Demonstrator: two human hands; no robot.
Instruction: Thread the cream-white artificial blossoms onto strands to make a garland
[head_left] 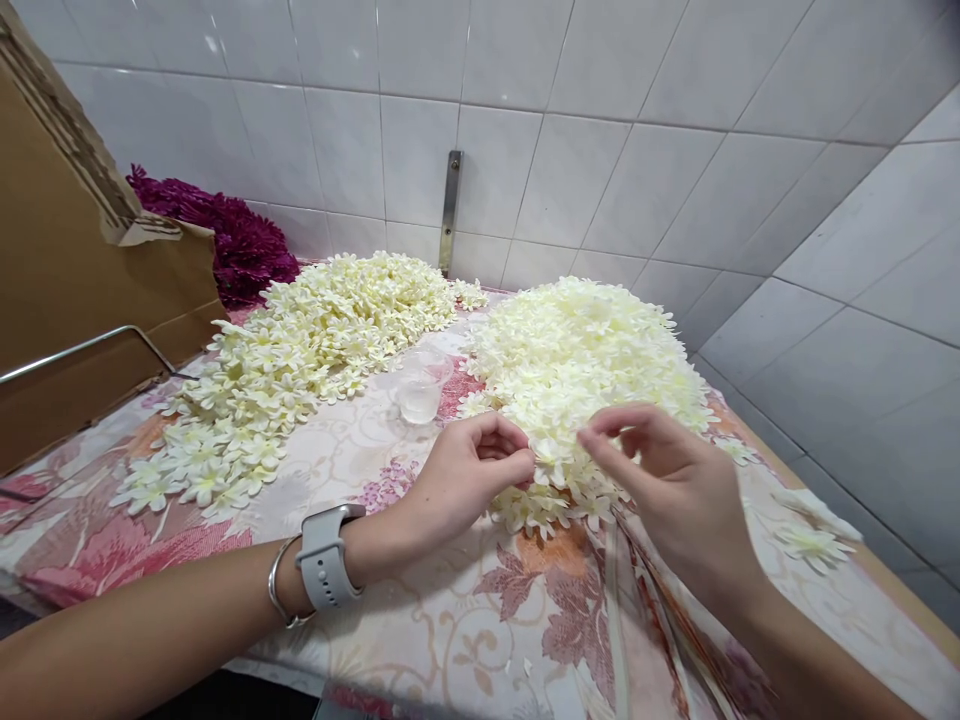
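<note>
My left hand point(487, 460), with a watch and a bangle on its wrist, is closed in a pinch at the near edge of a pile of pale artificial flowers point(585, 340). What its fingertips hold, if anything, cannot be made out against the petals. A little to the right, my right hand point(675, 490) is raised over the same pile with thumb and forefinger pressed together. Anything between them is too small to name. Thin brown stems point(660, 630) lie on the table below my right hand.
A second pile of cream flowers point(330, 330) spreads at the left. Between the piles stands a small clear plastic cup point(420, 400). Purple artificial foliage point(217, 235) and a cardboard box point(97, 270) are at the far left. Loose petals point(814, 530) lie on the right of the floral tablecloth point(420, 620).
</note>
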